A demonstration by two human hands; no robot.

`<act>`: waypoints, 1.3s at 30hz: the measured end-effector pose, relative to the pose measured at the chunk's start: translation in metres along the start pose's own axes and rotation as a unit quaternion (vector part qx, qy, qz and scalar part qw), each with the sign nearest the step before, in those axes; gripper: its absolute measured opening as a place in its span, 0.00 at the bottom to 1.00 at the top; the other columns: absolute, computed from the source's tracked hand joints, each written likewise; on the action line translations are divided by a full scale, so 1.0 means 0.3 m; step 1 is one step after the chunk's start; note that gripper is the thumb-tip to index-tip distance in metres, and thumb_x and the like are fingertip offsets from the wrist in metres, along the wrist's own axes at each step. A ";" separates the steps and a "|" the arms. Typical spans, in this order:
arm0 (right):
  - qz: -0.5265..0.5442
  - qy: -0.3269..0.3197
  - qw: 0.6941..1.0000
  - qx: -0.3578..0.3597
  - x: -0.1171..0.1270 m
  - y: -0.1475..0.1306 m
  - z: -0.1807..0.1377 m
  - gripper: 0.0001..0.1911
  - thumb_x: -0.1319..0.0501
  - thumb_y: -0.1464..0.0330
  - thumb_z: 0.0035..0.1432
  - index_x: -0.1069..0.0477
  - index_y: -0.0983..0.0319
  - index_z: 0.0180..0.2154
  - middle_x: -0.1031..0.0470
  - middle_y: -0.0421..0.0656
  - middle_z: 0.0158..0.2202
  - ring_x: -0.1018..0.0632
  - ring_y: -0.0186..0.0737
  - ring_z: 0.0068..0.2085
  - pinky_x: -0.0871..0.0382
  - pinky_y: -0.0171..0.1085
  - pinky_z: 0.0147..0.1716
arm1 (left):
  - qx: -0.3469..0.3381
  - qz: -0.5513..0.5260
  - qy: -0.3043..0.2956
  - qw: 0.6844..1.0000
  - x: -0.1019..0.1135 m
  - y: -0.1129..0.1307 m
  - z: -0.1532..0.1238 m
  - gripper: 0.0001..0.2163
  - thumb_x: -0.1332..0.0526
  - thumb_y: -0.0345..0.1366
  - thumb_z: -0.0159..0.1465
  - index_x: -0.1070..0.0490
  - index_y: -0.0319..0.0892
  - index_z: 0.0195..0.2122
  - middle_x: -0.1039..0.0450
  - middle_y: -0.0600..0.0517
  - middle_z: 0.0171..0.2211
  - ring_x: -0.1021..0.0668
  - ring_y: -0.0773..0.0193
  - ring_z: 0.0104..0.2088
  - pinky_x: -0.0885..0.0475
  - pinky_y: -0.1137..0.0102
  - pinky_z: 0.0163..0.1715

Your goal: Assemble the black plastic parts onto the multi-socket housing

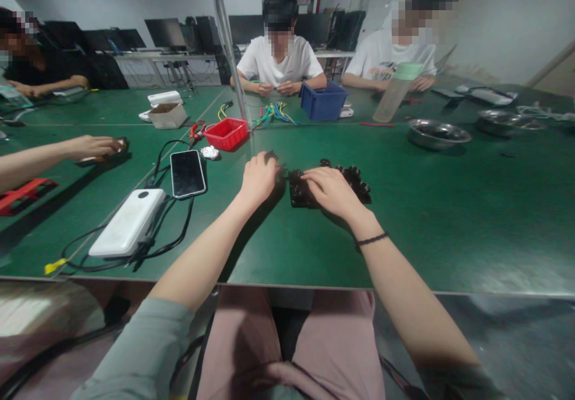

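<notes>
Both my bare hands are out over a green worktop [449, 226]. In front of me, between its near and far edges, a cluster of black parts [299, 196] lies flat on the surface. My right grip [331, 189] is laid over the cluster, fingers stretched toward its left end; I cannot tell whether it has hold of a part. My left grip [260, 177] is just left of the cluster, fingers bent down, with something small and dark at the fingertips; whether they pinch it, I cannot tell. A dark band [372, 239] circles my right wrist.

To my left, a white power bank [127, 223] lies near the worktop's near edge, with a black cable [186, 223] beside it. Beyond it are a phone [187, 174], a crumpled white tissue [210, 152] and a red bin [236, 141]. Toward the left edge, a co-worker's hand [96, 147] rests over a small object, and a red rack [27, 196] lies nearer me.

Along the far edge sit people, two in white shirts, with coloured wires [276, 112] and a blue bin [324, 105] before them. A bottle [394, 97] and a steel bowl [438, 141] stand toward the far right corner.
</notes>
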State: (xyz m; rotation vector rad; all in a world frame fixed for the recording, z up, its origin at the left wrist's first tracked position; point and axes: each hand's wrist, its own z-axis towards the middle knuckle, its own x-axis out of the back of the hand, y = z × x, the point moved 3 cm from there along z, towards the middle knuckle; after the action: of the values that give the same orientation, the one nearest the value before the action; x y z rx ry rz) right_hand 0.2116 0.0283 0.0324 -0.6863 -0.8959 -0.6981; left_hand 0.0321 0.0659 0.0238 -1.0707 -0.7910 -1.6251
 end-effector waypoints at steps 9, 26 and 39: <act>0.004 0.003 1.000 -0.001 0.003 -0.002 -0.001 0.17 0.50 0.72 0.63 0.23 0.61 0.44 0.21 0.48 0.48 0.23 0.48 0.51 0.33 0.50 0.54 | 0.003 -0.010 -0.006 1.000 0.006 0.001 -0.002 0.14 0.50 0.36 0.69 0.31 0.36 0.50 0.36 0.34 0.58 0.27 0.47 0.51 0.32 0.56 0.48; 0.005 0.001 1.000 0.000 0.004 0.002 -0.001 0.17 0.49 0.72 0.63 0.23 0.61 0.44 0.21 0.48 0.48 0.23 0.48 0.50 0.33 0.50 0.54 | 0.011 -0.047 0.003 0.999 0.008 0.003 0.000 0.14 0.49 0.36 0.70 0.31 0.37 0.52 0.35 0.36 0.57 0.27 0.49 0.51 0.32 0.58 0.48; 0.002 0.005 1.000 -0.004 0.004 -0.002 -0.002 0.17 0.49 0.72 0.63 0.23 0.64 0.44 0.21 0.50 0.47 0.23 0.48 0.50 0.33 0.49 0.53 | 0.019 -0.066 -0.013 0.998 0.005 0.011 -0.002 0.15 0.51 0.34 0.70 0.31 0.38 0.52 0.34 0.37 0.56 0.25 0.50 0.49 0.31 0.59 0.47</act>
State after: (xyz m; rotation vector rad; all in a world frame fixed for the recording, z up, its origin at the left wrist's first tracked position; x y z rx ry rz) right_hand 0.2119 0.0271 0.0334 -0.6910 -0.8822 -0.7022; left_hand 0.0348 0.0639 0.0251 -1.0320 -0.9231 -1.7020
